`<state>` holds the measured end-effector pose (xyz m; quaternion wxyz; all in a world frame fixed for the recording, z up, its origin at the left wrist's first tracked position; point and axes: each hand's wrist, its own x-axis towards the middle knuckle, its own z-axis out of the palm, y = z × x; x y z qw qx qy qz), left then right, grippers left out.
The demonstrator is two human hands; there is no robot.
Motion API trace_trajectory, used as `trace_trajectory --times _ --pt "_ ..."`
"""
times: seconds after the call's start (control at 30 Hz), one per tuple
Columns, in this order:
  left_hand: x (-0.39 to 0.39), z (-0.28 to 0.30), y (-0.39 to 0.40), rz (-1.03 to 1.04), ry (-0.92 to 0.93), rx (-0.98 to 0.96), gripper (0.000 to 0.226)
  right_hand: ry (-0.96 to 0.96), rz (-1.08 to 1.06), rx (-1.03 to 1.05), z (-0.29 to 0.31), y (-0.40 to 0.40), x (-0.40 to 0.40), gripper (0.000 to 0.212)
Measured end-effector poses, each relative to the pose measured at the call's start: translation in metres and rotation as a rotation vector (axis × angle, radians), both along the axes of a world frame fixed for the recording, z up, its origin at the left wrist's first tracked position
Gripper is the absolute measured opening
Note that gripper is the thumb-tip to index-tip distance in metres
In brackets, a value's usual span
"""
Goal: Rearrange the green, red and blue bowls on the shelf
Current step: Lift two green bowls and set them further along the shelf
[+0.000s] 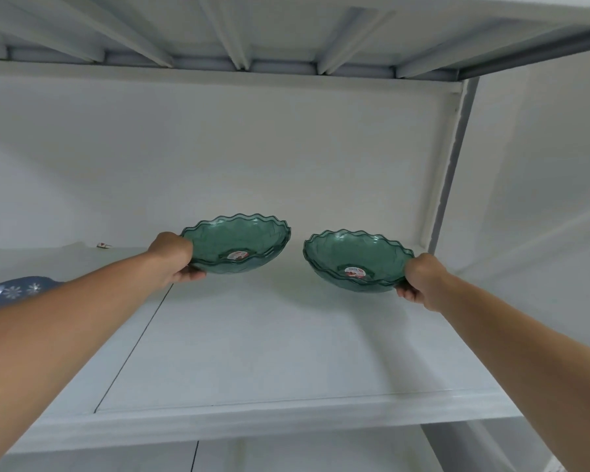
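Green bowl (356, 258) on the right juts leftward from the right hand (423, 281), pinched at its near rim; farther back, the left hand (174, 257) clasps the other green bowl (235, 243) likewise, both above the white shelf (252, 352).

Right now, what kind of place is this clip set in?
Probably a storage or pantry shelving unit indoors, hard to say more. A white shelf board with another board above, against a plain wall; the left hand and right hand each hold a green bowl.

Green bowls (235, 241) (356, 258); blue snowflake-patterned bowl (17, 289); white shelf (252, 352)
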<state>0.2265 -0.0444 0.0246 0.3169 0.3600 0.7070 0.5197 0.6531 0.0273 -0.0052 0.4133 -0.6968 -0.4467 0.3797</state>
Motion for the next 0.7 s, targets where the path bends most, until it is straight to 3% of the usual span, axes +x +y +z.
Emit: trace_trajectory --times 0.3,0.7 --pt "0.066 -0.019 0.018 0.068 -0.046 -0.006 0.02 -0.009 0.069 -0.019 -0.011 0.053 0.067 0.025" --pt "0.048 -0.016 0.066 0.099 -0.096 -0.031 0.023 0.011 0.033 -0.037 -0.009 0.094 0.063 0.025"
